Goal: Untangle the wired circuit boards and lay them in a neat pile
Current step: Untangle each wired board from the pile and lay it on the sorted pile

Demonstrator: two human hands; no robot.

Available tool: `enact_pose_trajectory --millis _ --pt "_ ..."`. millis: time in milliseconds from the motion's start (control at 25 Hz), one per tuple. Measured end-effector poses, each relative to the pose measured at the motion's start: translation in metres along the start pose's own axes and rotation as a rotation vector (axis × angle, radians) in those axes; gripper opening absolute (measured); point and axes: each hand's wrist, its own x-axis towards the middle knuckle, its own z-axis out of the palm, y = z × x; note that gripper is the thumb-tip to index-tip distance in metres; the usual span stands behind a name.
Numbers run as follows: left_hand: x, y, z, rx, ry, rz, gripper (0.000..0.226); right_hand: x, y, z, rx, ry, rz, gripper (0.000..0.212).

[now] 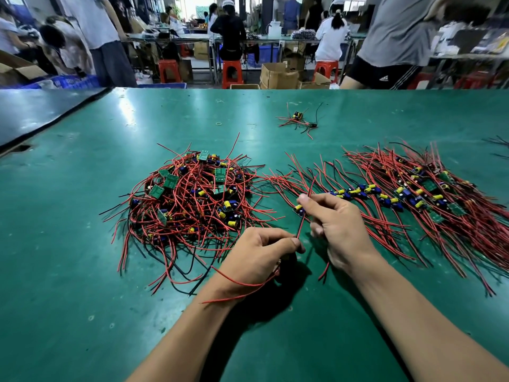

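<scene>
A tangled heap of small circuit boards (190, 199) with red and black wires lies left of centre on the green table (68, 271). To the right, sorted boards (407, 197) lie in a row with their wires fanned out. Between the two, one single board (298, 210) hangs just above the table. My right hand (336, 230) pinches its upper red wire between thumb and forefinger. My left hand (261, 255) pinches the lower end of the wire, and another red wire trails across my left wrist.
A small separate clump of wired boards (298, 121) lies farther back, with a rubber band (219, 124) to its left. More wires (500, 144) show at the right edge. A dark table (35, 111) adjoins at the left. People, red stools and boxes fill the room behind.
</scene>
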Motion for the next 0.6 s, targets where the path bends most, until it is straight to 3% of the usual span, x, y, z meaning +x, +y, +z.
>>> enact_pose_trajectory --millis 200,400,600 --pt "0.0 0.003 0.0 -0.029 0.097 0.014 0.021 0.002 -0.005 -0.006 0.076 -0.037 0.078 0.017" --pt "0.001 0.001 -0.001 -0.209 0.154 -0.048 0.023 -0.004 -0.004 -0.012 0.035 -0.509 0.256 0.025" --pt "0.002 0.001 -0.004 -0.242 0.108 -0.062 0.026 -0.005 0.001 -0.013 0.004 -0.564 0.186 0.03"
